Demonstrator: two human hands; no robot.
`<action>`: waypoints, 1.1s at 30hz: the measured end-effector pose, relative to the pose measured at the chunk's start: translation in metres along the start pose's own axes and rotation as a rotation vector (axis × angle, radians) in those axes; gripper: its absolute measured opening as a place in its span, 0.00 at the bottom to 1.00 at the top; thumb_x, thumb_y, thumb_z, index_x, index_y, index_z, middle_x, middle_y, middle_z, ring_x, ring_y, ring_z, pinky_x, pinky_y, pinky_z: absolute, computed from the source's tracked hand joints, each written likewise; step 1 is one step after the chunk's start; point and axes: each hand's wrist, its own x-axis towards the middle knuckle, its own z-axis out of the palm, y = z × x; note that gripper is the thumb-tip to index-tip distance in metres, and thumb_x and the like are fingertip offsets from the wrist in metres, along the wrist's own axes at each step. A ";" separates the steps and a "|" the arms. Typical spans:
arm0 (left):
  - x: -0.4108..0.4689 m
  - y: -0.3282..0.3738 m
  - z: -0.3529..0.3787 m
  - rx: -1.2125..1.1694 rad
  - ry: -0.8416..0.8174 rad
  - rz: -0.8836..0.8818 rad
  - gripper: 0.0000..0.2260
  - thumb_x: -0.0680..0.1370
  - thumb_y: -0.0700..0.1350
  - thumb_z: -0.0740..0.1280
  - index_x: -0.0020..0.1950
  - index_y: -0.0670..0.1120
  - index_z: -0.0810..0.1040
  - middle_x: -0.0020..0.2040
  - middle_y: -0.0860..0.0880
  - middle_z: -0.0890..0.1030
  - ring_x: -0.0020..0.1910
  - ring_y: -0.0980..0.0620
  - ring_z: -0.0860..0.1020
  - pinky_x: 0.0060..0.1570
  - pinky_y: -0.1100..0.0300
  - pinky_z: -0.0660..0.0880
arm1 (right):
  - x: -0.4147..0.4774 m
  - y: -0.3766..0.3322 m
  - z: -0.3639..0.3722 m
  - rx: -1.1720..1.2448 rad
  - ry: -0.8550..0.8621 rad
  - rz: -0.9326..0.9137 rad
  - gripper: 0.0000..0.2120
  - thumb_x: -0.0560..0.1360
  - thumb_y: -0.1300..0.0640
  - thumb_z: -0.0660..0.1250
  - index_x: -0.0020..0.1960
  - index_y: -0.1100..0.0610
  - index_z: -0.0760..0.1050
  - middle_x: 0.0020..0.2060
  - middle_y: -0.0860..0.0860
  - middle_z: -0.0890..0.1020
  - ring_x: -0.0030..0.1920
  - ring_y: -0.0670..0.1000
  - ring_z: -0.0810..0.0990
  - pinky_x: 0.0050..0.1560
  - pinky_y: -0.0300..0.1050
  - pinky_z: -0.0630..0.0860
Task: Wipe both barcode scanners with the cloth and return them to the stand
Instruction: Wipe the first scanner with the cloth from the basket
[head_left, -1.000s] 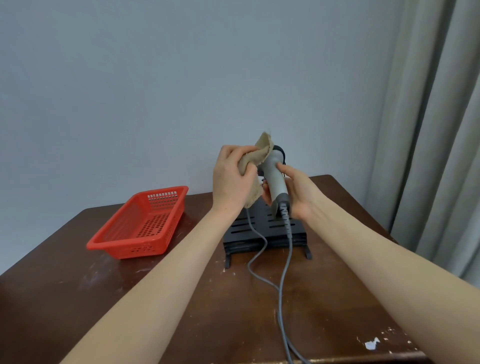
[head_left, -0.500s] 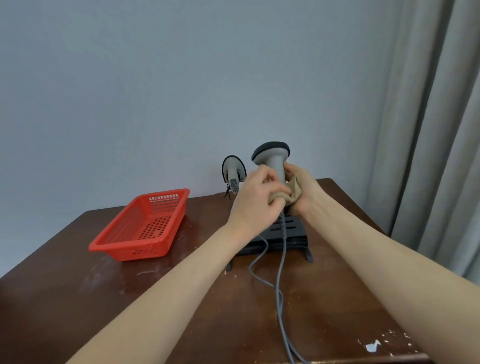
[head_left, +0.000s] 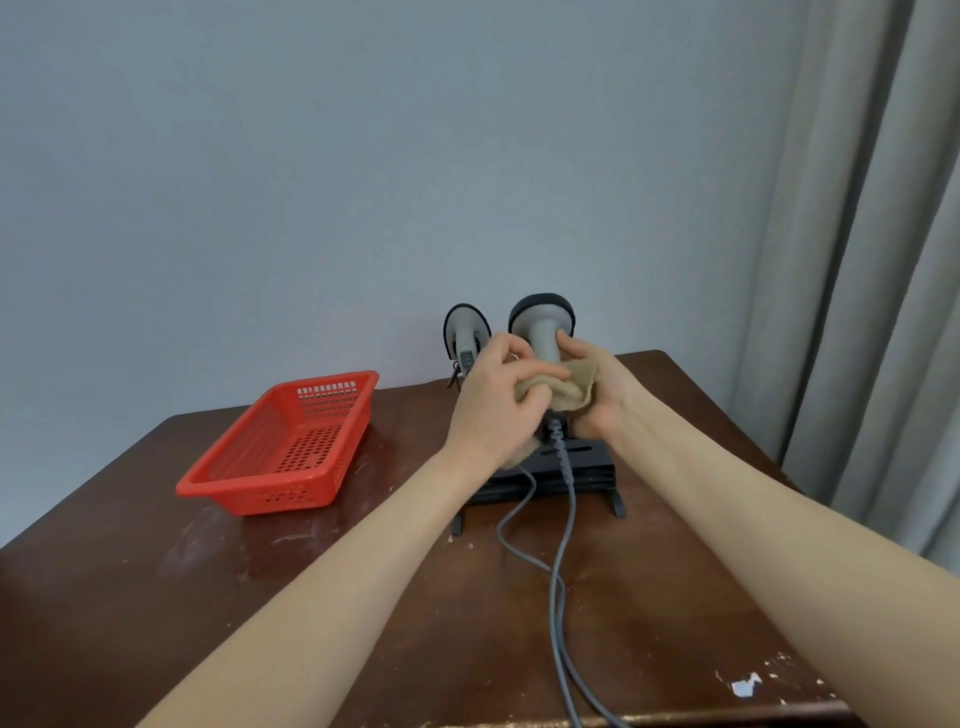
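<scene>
Tan cloth (head_left: 563, 387) is bunched round the lower handle of the grey barcode scanner (head_left: 544, 332), which stands upright over the black stand (head_left: 582, 467); whether its base touches the stand cannot be told. The left hand (head_left: 498, 400) is closed on the cloth, fingers curled over it. The right hand (head_left: 605, 400) grips the handle from the opposite side, thumb pressed on the bare shaft. The second scanner (head_left: 464, 332) sits upright just behind the left hand. Grey cables (head_left: 556, 577) trail across the wooden table (head_left: 130, 597).
</scene>
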 end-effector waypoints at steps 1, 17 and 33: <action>0.008 -0.003 -0.002 0.004 0.033 -0.038 0.15 0.73 0.36 0.62 0.52 0.48 0.85 0.47 0.50 0.70 0.48 0.57 0.71 0.50 0.72 0.69 | 0.000 0.001 0.003 0.025 -0.003 0.004 0.16 0.76 0.49 0.64 0.51 0.62 0.78 0.38 0.57 0.83 0.36 0.54 0.83 0.42 0.47 0.80; 0.024 -0.003 0.003 -0.069 0.154 -0.248 0.15 0.76 0.37 0.62 0.56 0.49 0.83 0.49 0.52 0.70 0.51 0.57 0.71 0.53 0.71 0.69 | 0.004 0.006 0.004 -0.052 0.007 -0.020 0.17 0.77 0.52 0.64 0.63 0.60 0.75 0.54 0.55 0.81 0.54 0.55 0.80 0.55 0.52 0.78; -0.015 0.003 0.018 -0.139 0.065 -0.126 0.15 0.73 0.33 0.62 0.46 0.48 0.86 0.44 0.53 0.70 0.48 0.57 0.72 0.51 0.75 0.66 | -0.001 -0.002 -0.005 -0.063 0.079 0.011 0.16 0.78 0.49 0.61 0.50 0.63 0.77 0.39 0.55 0.81 0.39 0.51 0.80 0.39 0.42 0.80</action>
